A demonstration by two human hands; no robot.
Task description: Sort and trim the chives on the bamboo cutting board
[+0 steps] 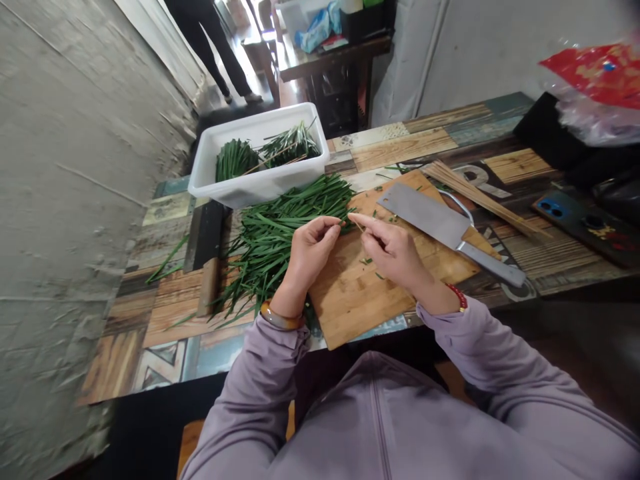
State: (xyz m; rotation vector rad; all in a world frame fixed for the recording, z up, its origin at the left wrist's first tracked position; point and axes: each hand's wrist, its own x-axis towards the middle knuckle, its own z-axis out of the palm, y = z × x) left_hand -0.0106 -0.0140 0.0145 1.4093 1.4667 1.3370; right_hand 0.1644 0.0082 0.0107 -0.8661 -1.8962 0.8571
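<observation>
Chives (280, 233) lie heaped just beyond and to the left of both hands, their long axis running from near-left to far-right, tips reaching the left hand (310, 257). From the head camera, that hand pinches a chive end between thumb and forefinger. The right hand (393, 250), just beside it over the cutting board (360, 293), pinches a thin skewer (356, 224) pointing toward the left fingertips. The cleaver (440, 227) rests beyond the right hand.

Dark green leaves (280, 230) lie just left of the fingers (327, 230); beneath them a tan wooden cutting board (360, 293). Right of them, a grey steel cleaver (425, 213). Patchwork-patterned desk (165, 320), white tub (250, 183), lilac sleeves (270, 373).
</observation>
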